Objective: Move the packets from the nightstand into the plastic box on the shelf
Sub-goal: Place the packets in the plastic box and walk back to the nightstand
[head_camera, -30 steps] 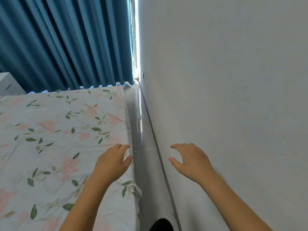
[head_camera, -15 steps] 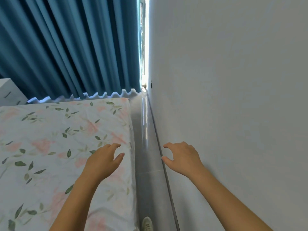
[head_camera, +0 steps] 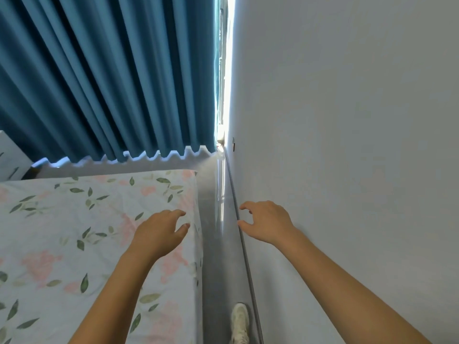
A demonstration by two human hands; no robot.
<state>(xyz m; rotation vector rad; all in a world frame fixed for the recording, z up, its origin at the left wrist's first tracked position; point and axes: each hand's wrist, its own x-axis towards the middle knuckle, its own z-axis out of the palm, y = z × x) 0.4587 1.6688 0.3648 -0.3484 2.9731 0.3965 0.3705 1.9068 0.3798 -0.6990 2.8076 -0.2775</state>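
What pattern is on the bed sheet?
Pink flowers and green leaves on white, on the bed sheet, head view.

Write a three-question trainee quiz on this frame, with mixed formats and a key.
1. True or false: the left hand holds a packet.
2. What lies directly right of the right hand? A) blue curtain B) white wall C) floral bed
3. Fill in: the white shoe stands on the grey floor strip between the floral bed and the ____.

Key: 1 false, both hands are empty with fingers spread; 2 B, the white wall; 3 wall.
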